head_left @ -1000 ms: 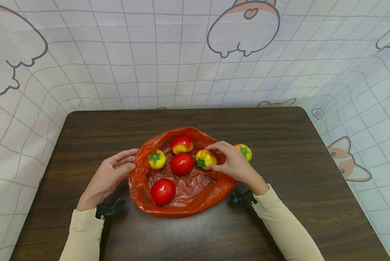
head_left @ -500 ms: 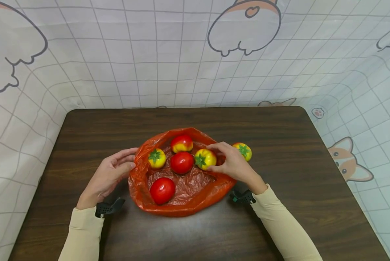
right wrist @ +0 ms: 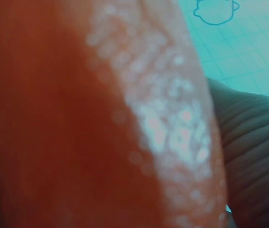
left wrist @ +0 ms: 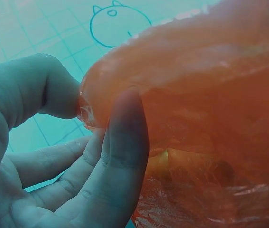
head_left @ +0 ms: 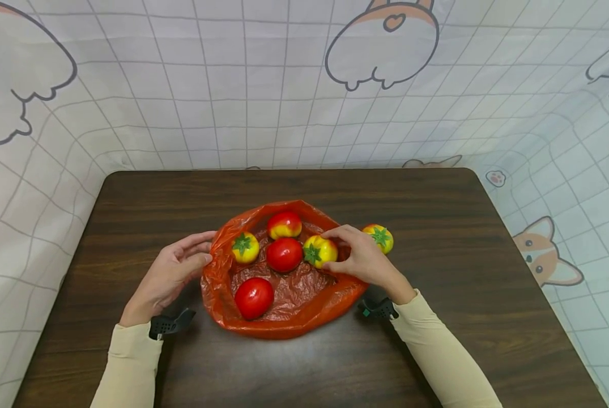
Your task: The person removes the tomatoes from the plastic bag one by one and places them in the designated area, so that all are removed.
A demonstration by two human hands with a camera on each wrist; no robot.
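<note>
An orange-red plastic bag (head_left: 284,328) lies with its mouth spread wide on the table. At its left rim my left hand (head_left: 169,275) pinches the film; in the left wrist view the thumb and a finger stand on either side of the folded edge. My right hand (head_left: 367,258) reaches over the right rim and holds a yellow tomato (head_left: 319,251) with a green star-shaped calyx, thumb and fingers at its right side. In the bag also lie another yellow tomato (head_left: 245,248), a red-and-yellow one (head_left: 284,225) and two red tomatoes (head_left: 284,255). Bag film fills most of the right wrist view.
One more yellow-and-red tomato (head_left: 379,237) sits on the table outside the bag, just beyond my right hand. The dark wood table (head_left: 304,374) ends at a white gridded curtain (head_left: 263,102) behind and at the sides.
The tomato in my right hand has turned so its green calyx faces up more, shifting very slightly left. My left hand and the bag have stayed nearly still.
</note>
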